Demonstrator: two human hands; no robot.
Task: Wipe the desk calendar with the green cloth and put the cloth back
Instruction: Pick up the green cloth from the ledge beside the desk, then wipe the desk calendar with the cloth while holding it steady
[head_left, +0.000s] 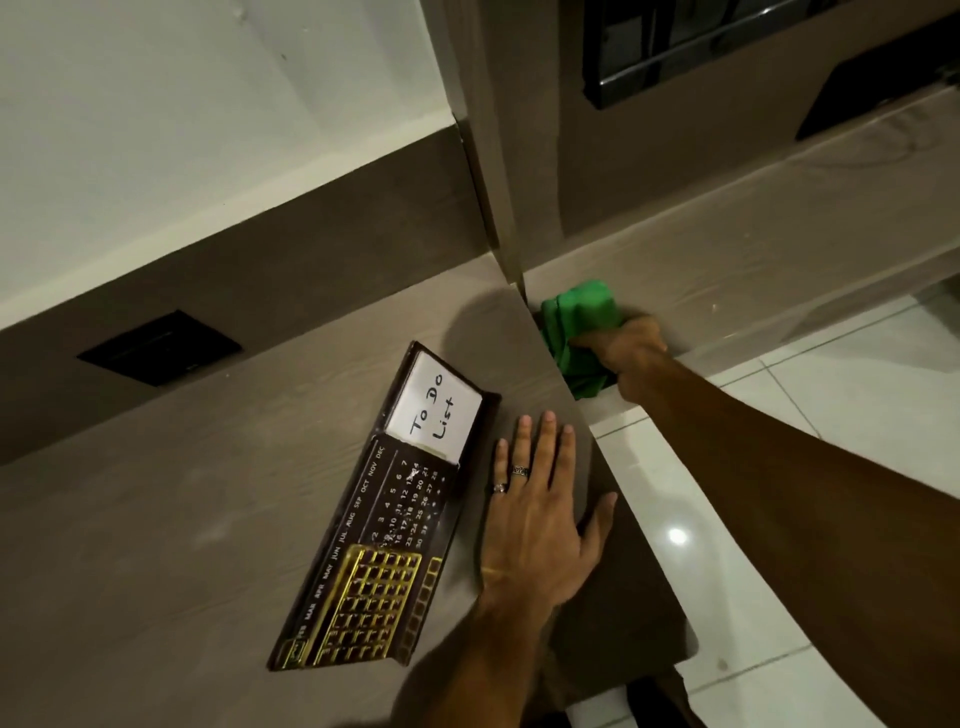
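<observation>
Under my right hand (631, 358) the green cloth (582, 332) lay clenched; left of it, the desk calendar (387, 525) ran lengthwise away from me, my left hand (540, 519) flat and released beside it.

Right hand (631, 358) clutching green cloth (582, 312) at two o'clock of desk calendar (384, 519), left hand (535, 525) flat on bench (182, 519).

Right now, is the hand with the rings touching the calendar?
Apart. The head view shows the left hand lying flat on the desk beside the desk calendar, with a thin strip of desk between them.
</observation>
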